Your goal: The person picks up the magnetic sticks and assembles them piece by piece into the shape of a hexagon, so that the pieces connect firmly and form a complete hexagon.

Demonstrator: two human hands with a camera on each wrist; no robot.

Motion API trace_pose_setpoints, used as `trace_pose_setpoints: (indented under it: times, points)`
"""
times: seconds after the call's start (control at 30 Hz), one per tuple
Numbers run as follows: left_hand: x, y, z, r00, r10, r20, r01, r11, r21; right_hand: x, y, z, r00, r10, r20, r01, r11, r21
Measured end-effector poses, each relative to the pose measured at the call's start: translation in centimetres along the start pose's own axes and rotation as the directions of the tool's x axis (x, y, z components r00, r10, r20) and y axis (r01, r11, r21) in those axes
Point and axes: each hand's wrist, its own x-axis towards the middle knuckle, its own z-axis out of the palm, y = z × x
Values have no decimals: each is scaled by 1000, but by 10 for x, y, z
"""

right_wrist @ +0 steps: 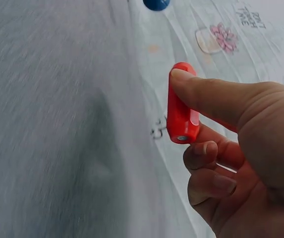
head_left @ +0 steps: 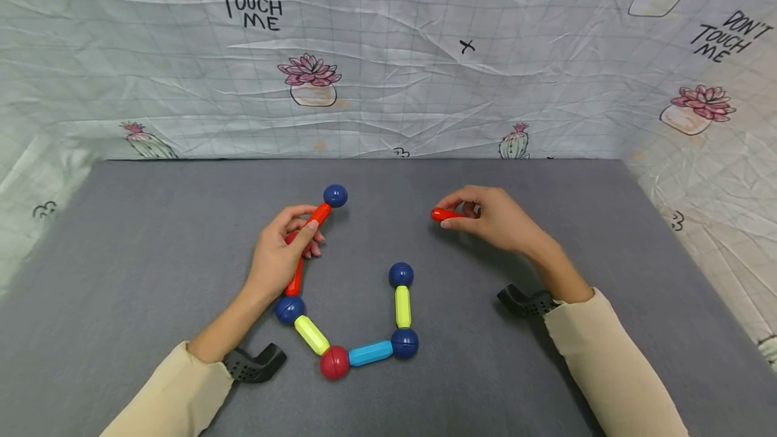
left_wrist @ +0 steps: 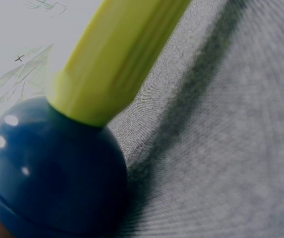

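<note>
My left hand [head_left: 274, 256] pinches a red magnetic rod [head_left: 320, 213] with a blue ball [head_left: 335, 195] at its far end. Partly behind the fingers, a red piece meets a second red rod [head_left: 295, 280], which runs down to another blue ball [head_left: 290, 309]. From there the chain continues through a yellow rod [head_left: 312, 335], a red ball [head_left: 334, 363], a light-blue rod [head_left: 371, 353], a blue ball [head_left: 405, 342], an upper yellow rod [head_left: 403, 307] and an end blue ball [head_left: 401, 274]. Apart from the chain, my right hand [head_left: 494, 218] holds a loose red rod [right_wrist: 180, 116] between thumb and fingers.
Everything sits over a grey tabletop [head_left: 485, 383]. Behind and beside it hangs a wrinkled, plant-printed cloth [head_left: 400, 86]. Each wrist carries a black camera mount, the left one [head_left: 255, 363] close to the chain, the right one [head_left: 527, 302] over the table.
</note>
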Motion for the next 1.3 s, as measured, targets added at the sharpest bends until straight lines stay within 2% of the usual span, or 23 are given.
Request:
trace_pose_setpoints:
  times: [0.07,0.3,0.43,0.6,0.77,1.0,1.13,1.3]
  points:
    - [0,2,0,1000,0,1,0,1000,5,6,-5,2,1000,-20,-9,20,1000,4]
    - [-5,31,3,1000,-10,11,9,999,37,26,-22,11,998,-52,-36,54,998,31]
    - [-5,32,3,1000,-11,12,11,999,33,37,-33,18,997,-63,-44,64,997,33]
    - [-5,33,3,1000,-10,10,10,999,33,49,-43,27,997,-75,-18,76,997,10]
    - [-4,31,3,1000,-6,10,6,1000,29,62,-51,31,993,-114,3,114,993,-36]
    - [-1,5,0,1000,-19,1,19,1000,8,78,-65,32,983,-176,43,180,975,-132]
    - [0,-1,-1,1000,-17,-8,17,1000,14,85,-71,35,972,-226,59,234,950,-208]
    - [0,-1,0,1000,-13,-3,13,1000,9,89,-75,38,960,-273,53,276,910,-308]
